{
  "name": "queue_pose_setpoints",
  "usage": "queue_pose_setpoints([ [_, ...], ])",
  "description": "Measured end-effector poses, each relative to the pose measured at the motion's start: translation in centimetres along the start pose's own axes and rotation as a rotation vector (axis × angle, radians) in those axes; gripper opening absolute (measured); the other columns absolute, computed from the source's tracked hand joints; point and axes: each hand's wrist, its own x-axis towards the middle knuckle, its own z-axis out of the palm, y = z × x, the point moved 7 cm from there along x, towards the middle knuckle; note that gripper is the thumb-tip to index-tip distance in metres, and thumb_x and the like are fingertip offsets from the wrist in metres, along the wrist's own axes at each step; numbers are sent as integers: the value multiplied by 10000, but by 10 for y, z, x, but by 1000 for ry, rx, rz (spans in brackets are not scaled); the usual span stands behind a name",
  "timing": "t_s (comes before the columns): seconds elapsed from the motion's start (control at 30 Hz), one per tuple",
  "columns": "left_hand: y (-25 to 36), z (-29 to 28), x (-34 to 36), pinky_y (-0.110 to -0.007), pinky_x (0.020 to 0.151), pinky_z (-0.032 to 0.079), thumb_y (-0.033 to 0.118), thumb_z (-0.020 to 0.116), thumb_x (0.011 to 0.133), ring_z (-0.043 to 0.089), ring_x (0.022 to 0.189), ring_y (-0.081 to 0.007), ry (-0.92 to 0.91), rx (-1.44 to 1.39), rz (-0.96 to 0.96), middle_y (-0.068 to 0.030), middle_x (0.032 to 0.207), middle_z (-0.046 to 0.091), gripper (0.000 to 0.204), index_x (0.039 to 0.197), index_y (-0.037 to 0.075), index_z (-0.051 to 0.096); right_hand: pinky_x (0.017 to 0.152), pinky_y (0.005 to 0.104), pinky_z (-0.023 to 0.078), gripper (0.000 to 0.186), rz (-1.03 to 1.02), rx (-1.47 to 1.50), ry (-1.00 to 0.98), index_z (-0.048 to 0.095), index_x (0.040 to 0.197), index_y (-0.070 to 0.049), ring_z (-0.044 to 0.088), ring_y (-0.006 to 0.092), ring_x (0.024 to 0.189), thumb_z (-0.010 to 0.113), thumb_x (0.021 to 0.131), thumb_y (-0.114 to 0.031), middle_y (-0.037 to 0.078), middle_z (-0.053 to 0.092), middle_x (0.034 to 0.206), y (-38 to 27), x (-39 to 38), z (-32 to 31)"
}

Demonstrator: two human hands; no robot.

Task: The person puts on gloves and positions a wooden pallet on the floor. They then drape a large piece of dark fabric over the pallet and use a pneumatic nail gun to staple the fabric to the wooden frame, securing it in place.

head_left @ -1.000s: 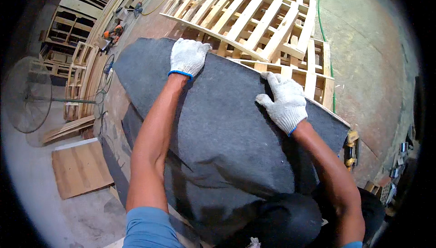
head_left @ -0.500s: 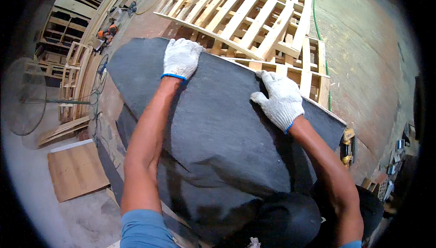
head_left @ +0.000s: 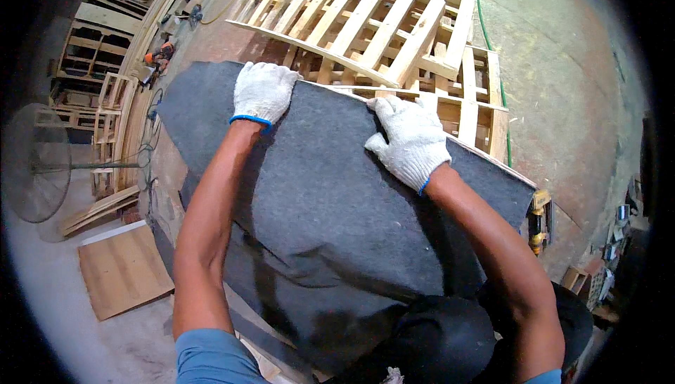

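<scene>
At the dark cloth [head_left: 330, 194], the left hand [head_left: 264, 94] grips the far edge while the half-open right hand [head_left: 415, 136] now sits farther left, so the hold seems shifted.

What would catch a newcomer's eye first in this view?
Probably the big dark grey sheet filling the middle, with the white-gloved left hand and right hand on it at its far edge. Just beyond that edge, at the top, lie pale slatted wooden frames. A round caged fan stands at the far left.
</scene>
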Motion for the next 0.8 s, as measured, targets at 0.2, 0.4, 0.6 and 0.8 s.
queue_pose_setpoints([
  [0.2,-7,-4,-12,-494,865,456,338,536,974,621,904,-311,331,-154,-45,-88,855,666,286,835,123,664,905,452,458,513,-15,54,-16,595,1225,-90,617,353,998,743,781,-299,143,634,1102,-8,2,-8],
  [0.4,-8,-2,-5,-492,815,472,282,497,992,628,879,-355,192,-181,-4,-141,849,663,286,857,82,651,885,467,483,512,24,8,-49,606,1233,-81,623,342,993,738,785,-292,151,642,1092,-6,3,-5],
  [0.6,-22,28,-16,-480,823,485,247,526,985,633,878,-361,297,-189,-15,-151,902,683,255,953,80,716,888,476,517,526,-32,85,-45,587,1298,-76,660,376,1009,671,857,-350,197,674,1117,1,3,5],
  [0.8,-18,34,-12,-462,915,463,291,503,1012,638,997,-339,283,-321,-25,-137,1036,700,300,1028,76,711,895,488,528,459,262,47,-192,674,1101,-53,677,408,1014,546,934,-462,248,695,1060,71,-20,-46],
])
